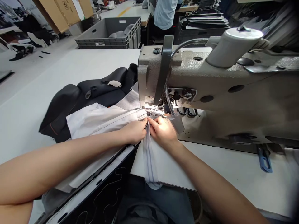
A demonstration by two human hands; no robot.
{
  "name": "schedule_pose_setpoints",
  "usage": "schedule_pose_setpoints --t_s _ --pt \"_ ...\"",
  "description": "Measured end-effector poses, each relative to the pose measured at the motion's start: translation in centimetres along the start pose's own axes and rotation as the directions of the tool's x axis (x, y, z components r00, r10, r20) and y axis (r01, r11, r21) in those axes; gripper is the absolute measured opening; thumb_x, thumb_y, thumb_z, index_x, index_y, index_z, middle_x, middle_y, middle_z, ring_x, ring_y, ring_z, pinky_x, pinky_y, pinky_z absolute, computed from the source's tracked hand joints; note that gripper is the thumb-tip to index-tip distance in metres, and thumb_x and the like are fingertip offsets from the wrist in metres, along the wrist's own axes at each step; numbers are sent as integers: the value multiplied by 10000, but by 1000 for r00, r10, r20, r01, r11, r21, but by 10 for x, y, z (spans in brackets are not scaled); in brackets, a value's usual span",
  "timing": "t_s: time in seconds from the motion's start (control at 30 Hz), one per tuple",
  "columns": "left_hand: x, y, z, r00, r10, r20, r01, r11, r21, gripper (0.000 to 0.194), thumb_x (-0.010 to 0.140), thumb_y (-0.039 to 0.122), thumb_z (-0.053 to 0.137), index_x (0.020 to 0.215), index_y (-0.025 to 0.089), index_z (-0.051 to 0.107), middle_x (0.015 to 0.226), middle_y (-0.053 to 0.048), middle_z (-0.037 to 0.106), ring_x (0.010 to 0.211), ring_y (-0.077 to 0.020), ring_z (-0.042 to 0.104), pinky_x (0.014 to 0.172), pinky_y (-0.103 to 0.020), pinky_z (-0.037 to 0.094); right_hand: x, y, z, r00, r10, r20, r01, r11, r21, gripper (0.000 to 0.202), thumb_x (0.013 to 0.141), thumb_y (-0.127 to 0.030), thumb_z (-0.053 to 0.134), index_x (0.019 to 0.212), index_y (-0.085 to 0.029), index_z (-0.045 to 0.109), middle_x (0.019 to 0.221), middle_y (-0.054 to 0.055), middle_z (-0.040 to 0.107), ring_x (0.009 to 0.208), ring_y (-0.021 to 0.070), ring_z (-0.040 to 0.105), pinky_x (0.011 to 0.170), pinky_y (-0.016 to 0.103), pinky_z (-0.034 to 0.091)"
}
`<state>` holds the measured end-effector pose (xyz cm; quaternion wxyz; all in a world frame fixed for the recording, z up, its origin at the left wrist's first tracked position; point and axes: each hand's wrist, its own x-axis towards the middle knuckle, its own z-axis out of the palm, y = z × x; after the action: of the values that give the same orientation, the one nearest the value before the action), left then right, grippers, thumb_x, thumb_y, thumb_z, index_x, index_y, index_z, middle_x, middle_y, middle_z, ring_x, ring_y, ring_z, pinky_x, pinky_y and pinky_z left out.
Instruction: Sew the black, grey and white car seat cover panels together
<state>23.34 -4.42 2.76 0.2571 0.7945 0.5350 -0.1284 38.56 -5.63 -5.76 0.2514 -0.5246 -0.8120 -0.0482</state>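
Under the lit needle area of a sewing machine point(154, 109), white fabric point(95, 116) and a white zipper tape point(149, 155) come together. My left hand point(135, 130) is closed on the fabric edge just in front of the presser foot. Beside it, my right hand point(163, 130) pinches the zipper tape close to the needle, fingertips almost touching the left ones. Below both hands the tape hangs over the table's front edge. A black padded cover point(93, 90) is bunched behind the white fabric. The needle tip and the exact grip of my fingertips are hard to make out.
A grey plastic crate point(105, 34) stands beyond the table point(53, 65). A blue-handled tool point(265, 160) lies at the right. Black fabric with wavy stitching point(105, 189) hangs in front of the table. A person in a light-blue garment point(165, 14) is at the back.
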Motion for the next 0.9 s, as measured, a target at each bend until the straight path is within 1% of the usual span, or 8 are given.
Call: schedule_pose_setpoints --t_s 0.1,0.2,0.3,0.4,0.57,0.63,0.77,0.9 --pt "-5 5 -2 1000 3 2 -3 999 36 567 876 254 321 1435 160 294 1191 -141 631 1029 -301 625 811 -388 494 -1 3 2 999 5 -37 -3 999 34 349 880 -223 467 1168 -190 661 771 61 623 707 197 516 680 307 360" --pt "-17 12 -5 997 -21 80 6 982 187 665 856 369 432 1445 118 253 1081 -161 663 989 -342 629 814 -436 490 -4 5 4 997 27 -66 -22 996 81 343 894 -239 447 1143 -153 667 786 69 622 747 200 526 737 301 394" --pt "-28 15 -6 991 -56 121 16 951 309 676 790 347 559 1372 61 369 1048 -200 656 1051 -375 590 835 -433 484 -7 6 5 998 36 -60 -29 994 105 316 888 -244 456 1099 -150 673 794 72 613 781 206 529 781 304 406" --pt "-33 11 -2 993 -75 94 43 952 304 549 811 256 510 1324 73 439 1039 -204 652 1046 -364 589 815 -413 491 -8 6 4 998 38 -43 -33 992 123 299 884 -239 459 1084 -161 667 795 71 604 791 208 528 788 312 410" --pt "-33 8 8 999 -38 21 29 941 336 701 841 299 490 1462 104 231 1157 -207 611 1068 -354 568 898 -446 448 -9 5 1 998 61 -24 -58 990 127 275 871 -235 470 1043 -186 680 774 62 586 788 210 513 733 302 406" --pt "-30 10 8 999 -28 17 19 929 370 686 829 312 517 1437 104 279 1124 -203 623 1036 -348 577 883 -438 450 -10 4 0 997 75 -18 -72 989 132 270 867 -236 479 1037 -192 684 783 59 587 793 209 511 708 298 397" --pt "-19 11 -1 999 -44 30 30 927 375 446 794 199 504 1229 100 520 990 -180 658 966 -338 592 781 -381 457 -13 2 -4 996 91 -18 -88 986 143 264 867 -225 480 1030 -208 687 803 51 592 809 201 519 667 292 372" --pt "-14 -1 -13 996 73 55 -78 991 107 204 730 127 450 834 169 620 773 -58 635 721 -219 572 619 -289 387 -13 0 -6 996 93 -5 -92 990 111 231 845 -212 503 982 -216 690 813 46 598 783 194 512 627 291 348"
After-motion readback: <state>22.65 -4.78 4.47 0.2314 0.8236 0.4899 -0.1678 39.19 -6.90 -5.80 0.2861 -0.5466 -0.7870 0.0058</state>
